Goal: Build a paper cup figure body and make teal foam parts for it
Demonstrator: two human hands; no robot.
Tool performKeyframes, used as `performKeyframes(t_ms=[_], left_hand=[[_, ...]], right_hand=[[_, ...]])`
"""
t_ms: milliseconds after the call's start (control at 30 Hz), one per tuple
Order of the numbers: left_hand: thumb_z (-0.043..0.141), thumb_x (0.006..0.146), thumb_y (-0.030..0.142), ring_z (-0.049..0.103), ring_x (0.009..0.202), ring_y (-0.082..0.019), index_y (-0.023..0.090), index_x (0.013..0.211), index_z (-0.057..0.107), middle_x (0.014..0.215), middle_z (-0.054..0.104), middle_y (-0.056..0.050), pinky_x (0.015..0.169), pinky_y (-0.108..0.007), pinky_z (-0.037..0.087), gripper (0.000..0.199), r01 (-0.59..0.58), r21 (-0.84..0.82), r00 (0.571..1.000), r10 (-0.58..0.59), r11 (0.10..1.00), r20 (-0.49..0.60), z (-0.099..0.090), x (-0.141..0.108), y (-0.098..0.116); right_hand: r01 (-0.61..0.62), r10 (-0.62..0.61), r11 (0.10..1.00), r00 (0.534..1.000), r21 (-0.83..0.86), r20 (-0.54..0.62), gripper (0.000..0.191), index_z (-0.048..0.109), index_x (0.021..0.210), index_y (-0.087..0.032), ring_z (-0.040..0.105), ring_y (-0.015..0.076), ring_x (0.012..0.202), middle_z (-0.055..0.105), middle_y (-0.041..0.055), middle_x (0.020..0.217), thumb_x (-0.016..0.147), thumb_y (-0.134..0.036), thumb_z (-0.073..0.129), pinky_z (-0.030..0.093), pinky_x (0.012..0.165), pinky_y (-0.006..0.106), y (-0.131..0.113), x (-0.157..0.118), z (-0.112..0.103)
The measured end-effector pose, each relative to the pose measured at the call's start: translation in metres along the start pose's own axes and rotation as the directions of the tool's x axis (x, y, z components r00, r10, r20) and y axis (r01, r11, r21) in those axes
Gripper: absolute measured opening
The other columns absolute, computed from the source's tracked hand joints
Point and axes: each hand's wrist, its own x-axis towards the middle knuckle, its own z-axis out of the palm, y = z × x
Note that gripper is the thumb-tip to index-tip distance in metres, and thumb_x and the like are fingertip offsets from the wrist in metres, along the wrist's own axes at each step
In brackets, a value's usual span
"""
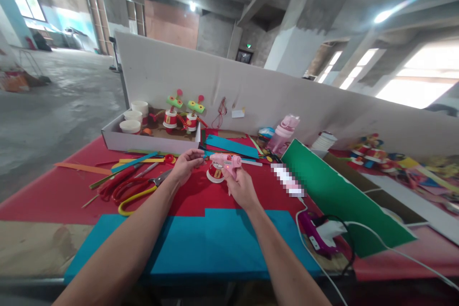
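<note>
Concrete floor (82, 76) and heavy pillars made up the room around me, shut off from my place by a pale partition (186, 67). Below it ran the red-covered surface (266, 196), with blue sheets (215, 244) along the edge nearest me. To my right a green board (340, 196) leaned at a slant, and far left stood a shallow white box (150, 142). Inside it were plain cups (131, 127) and two figures built on red cups, with green heads. Large scissors (138, 195) lay beside my left forearm.

Between my arms was the work itself. My right hand (244, 190) had its fingers wrapped around the handle of a pink glue gun (226, 159), its nozzle aimed leftward. My left hand (184, 166) was raised near that tip, fingers curled toward each other; whether they pinched something small, I couldn't tell. Just below the gun, a red cup (215, 175) sat rim down on the surface, untouched by the left hand.

I took this for a gluing step. To my mind, the next move called for a steady nozzle, a small measured bead, and left fingertips well clear of the heat.
</note>
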Motion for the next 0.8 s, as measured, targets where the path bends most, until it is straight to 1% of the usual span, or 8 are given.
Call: performKeyframes(t_ms=[133,300,400,467,533,633,700,800], left_hand=[[0.082,0.062,0.021,0.064,0.069,-0.011,0.016,0.092,0.069,0.081,0.070,-0.002,0.063,-0.022,0.046,0.034,0.002,0.000,1.000,-0.002,1.000,0.009,0.000,0.001,-0.001],[0.082,0.062,0.020,0.064,0.067,-0.011,0.016,0.093,0.069,0.079,0.070,-0.002,0.061,-0.021,0.045,0.034,0.002,-0.002,1.000,-0.002,1.000,0.004,-0.001,0.001,0.000],[0.083,0.062,0.020,0.065,0.067,-0.012,0.015,0.094,0.069,0.079,0.071,-0.002,0.060,-0.021,0.045,0.035,0.014,-0.014,1.000,-0.014,1.000,0.008,-0.001,0.000,0.000],[0.083,0.063,0.020,0.067,0.068,-0.013,0.015,0.095,0.068,0.079,0.071,-0.003,0.061,-0.021,0.046,0.036,0.023,-0.032,0.999,-0.022,0.999,0.026,-0.001,0.000,0.000],[0.083,0.064,0.019,0.068,0.070,-0.013,0.014,0.096,0.068,0.082,0.072,-0.004,0.063,-0.022,0.049,0.036,0.035,-0.064,0.999,-0.032,0.997,0.044,0.000,-0.001,-0.001],[0.082,0.064,0.018,0.069,0.073,-0.014,0.014,0.096,0.067,0.086,0.074,-0.005,0.071,-0.024,0.052,0.036,0.054,-0.127,0.998,-0.049,0.990,0.043,0.001,-0.001,-0.001],[0.082,0.064,0.018,0.069,0.075,-0.014,0.014,0.095,0.067,0.085,0.074,-0.006,0.073,-0.025,0.053,0.035,0.058,-0.164,0.998,-0.054,0.985,0.026,0.000,-0.001,0.000],[0.083,0.062,0.018,0.069,0.072,-0.014,0.014,0.095,0.066,0.083,0.074,-0.005,0.070,-0.025,0.053,0.037,0.051,-0.185,0.998,-0.054,0.981,-0.011,-0.002,0.000,0.002]], right_hand=[[-0.008,0.008,1.000,1.000,-0.011,0.006,0.035,0.062,0.089,-0.021,0.064,0.0233,0.052,0.059,0.0002,0.047,0.089,-0.053,0.049,0.044,0.049,0.028,0.000,-0.001,0.000],[-0.041,0.041,0.998,0.999,0.048,-0.002,0.035,0.059,0.084,-0.021,0.060,0.0202,0.044,0.055,-0.0026,0.043,0.087,-0.055,0.051,0.044,0.048,0.027,0.000,-0.001,-0.001],[-0.130,0.131,0.975,0.991,0.183,0.005,0.036,0.057,0.079,-0.020,0.055,0.0162,0.038,0.054,-0.0041,0.042,0.083,-0.055,0.057,0.042,0.043,0.025,0.002,-0.001,0.000],[-0.205,0.205,0.929,0.978,0.308,0.033,0.036,0.058,0.079,-0.018,0.052,0.0135,0.037,0.054,-0.0046,0.042,0.079,-0.053,0.062,0.041,0.041,0.022,0.005,-0.001,0.000],[-0.253,0.243,0.874,0.967,0.416,0.079,0.035,0.062,0.078,-0.016,0.052,0.0114,0.037,0.054,-0.0047,0.043,0.076,-0.050,0.067,0.042,0.042,0.021,0.007,0.000,-0.001],[-0.298,0.280,0.806,0.953,0.512,0.114,0.034,0.066,0.075,-0.014,0.056,0.0111,0.042,0.055,-0.0036,0.045,0.073,-0.047,0.069,0.046,0.047,0.021,0.012,0.001,-0.006],[-0.331,0.351,0.784,0.934,0.525,0.064,0.033,0.068,0.072,-0.013,0.057,0.0115,0.045,0.057,-0.0017,0.049,0.071,-0.046,0.069,0.046,0.048,0.021,0.019,0.003,-0.014],[-0.368,0.459,0.811,0.883,0.455,-0.103,0.030,0.068,0.070,-0.015,0.056,0.0124,0.049,0.063,0.0014,0.056,0.066,-0.045,0.072,0.040,0.043,0.021,0.042,0.005,-0.036]])
